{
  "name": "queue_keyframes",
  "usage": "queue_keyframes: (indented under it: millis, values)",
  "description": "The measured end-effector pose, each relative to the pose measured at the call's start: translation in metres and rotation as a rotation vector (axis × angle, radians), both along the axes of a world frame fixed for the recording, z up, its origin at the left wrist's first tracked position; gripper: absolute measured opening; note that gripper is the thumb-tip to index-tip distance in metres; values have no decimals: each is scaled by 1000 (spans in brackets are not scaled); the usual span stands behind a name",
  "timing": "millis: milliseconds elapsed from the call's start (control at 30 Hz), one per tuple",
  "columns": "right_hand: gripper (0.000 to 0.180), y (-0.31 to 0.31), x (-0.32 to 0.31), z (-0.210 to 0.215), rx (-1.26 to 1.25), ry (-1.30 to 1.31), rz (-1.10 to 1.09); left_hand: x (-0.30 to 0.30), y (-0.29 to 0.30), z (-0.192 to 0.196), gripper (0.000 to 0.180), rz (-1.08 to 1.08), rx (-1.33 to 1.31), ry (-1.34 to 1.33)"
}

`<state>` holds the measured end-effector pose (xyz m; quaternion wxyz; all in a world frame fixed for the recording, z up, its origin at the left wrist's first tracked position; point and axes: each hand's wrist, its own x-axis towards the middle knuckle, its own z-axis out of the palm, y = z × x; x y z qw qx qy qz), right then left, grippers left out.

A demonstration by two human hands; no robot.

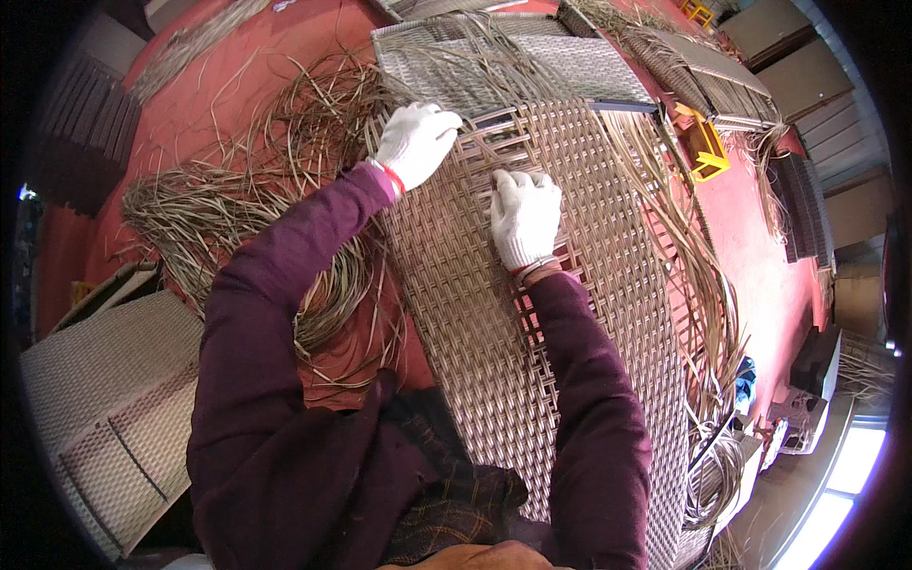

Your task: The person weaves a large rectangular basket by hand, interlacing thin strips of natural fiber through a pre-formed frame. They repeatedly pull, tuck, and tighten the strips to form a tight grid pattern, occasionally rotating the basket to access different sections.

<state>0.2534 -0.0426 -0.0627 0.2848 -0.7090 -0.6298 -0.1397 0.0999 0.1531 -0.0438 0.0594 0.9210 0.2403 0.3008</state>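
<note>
A long brown-grey wicker panel (pixel 456 275), woven from flat strips, stretches away from my body. My left hand (pixel 416 142), in a white knit glove, is at the panel's far left edge. Its fingers are curled closed, and what they pinch is hidden. My right hand (pixel 525 217), gloved alike, rests on the weave right of the middle. Its fingers bend down onto the strips, and their tips' hold cannot be made out. Between the hands the weave is looser, and red floor shows through gaps below the right wrist. Loose strip ends (pixel 655 190) hang along the right edge.
Tangled strips (pixel 323 114) heap on the red floor (pixel 332 28) at the left. Another woven panel (pixel 570 57) lies beyond mine; a further woven piece (pixel 123 380) sits lower left. A yellow stand (pixel 708 147) is at the right. Dark panels (pixel 81 133) are stacked far left.
</note>
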Motion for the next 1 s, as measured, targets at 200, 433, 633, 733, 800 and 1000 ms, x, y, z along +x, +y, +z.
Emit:
queue_keyframes:
  millis: [200, 433, 633, 733, 800, 1000]
  values:
    - [28, 1, -8, 11, -105, -65, -55, 15, 62, 1, 29, -131, -129, 368]
    - [34, 0, -10, 15, -153, -54, -81, 35, 100, 10, 25, -418, -38, 503]
    - [33, 0, -9, 12, -199, -57, -71, 44, 111, 4, 15, -513, 349, 536]
    - [30, 2, -8, 12, -235, -73, -35, 46, 112, 4, 15, -514, 346, 531]
    - [28, 3, -8, 12, -245, -90, -16, 50, 112, 9, 20, -410, 283, 616]
    - [23, 4, -9, 9, -219, -117, -10, 52, 103, 34, 24, -397, -184, 327]
